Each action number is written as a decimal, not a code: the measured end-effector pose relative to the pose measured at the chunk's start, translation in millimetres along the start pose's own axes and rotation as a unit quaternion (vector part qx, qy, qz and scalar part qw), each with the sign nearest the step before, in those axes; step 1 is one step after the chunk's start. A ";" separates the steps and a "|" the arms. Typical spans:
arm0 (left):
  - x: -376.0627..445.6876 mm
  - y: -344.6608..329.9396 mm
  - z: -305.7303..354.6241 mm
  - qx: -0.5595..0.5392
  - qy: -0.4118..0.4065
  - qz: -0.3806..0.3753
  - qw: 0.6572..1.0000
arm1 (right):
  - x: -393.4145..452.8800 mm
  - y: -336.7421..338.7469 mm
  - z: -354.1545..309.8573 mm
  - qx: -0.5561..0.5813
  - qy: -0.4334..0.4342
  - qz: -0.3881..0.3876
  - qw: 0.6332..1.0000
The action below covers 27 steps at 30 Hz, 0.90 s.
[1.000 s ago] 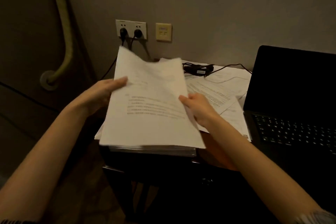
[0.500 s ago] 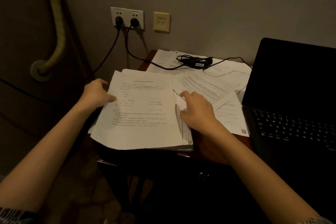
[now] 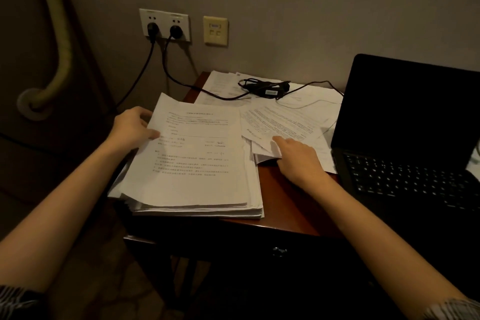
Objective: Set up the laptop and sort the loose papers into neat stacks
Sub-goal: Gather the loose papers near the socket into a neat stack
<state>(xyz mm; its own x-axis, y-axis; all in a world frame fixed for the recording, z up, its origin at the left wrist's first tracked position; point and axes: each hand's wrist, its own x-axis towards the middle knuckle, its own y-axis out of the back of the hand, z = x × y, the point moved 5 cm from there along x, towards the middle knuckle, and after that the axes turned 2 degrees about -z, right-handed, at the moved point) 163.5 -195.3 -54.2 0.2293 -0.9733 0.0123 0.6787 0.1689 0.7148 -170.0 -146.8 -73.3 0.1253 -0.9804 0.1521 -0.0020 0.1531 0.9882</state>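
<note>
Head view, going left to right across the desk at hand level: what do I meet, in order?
Left hand → paper stack → right hand → laptop.

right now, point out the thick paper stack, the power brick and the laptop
thick paper stack (image 3: 197,163), head view, middle of the top sheet
power brick (image 3: 270,89), head view, its black body near the label
laptop (image 3: 405,112), head view, centre of the dark screen
</note>
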 end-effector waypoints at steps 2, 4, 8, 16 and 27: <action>4.6 -1.6 4.6 -0.001 -0.021 0.005 1.000 | 3.2 2.2 8.2 0.015 -0.027 0.035 0.999; 10.1 -3.1 8.9 0.009 -0.040 0.013 0.999 | 6.9 6.6 18.4 0.051 -0.066 0.072 0.994; 17.6 -4.7 14.0 0.054 -0.043 0.005 0.998 | 11.8 28.8 41.0 0.140 -0.147 0.174 0.964; 5.7 -13.9 78.8 0.080 -0.165 -0.028 0.983 | -5.6 106.2 35.1 0.118 -0.075 0.355 0.924; -5.4 -58.4 107.8 -0.384 0.035 -0.265 0.884 | -42.2 103.2 41.9 0.430 -0.018 0.390 0.814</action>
<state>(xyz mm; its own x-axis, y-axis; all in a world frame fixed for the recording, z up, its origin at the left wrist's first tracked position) 47.4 -216.7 -20.6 -0.2380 -0.9402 -0.2437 0.9711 -0.2254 -0.0788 -217.0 -94.8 23.0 -0.2747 -0.6326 0.7241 -0.7628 0.6019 0.2364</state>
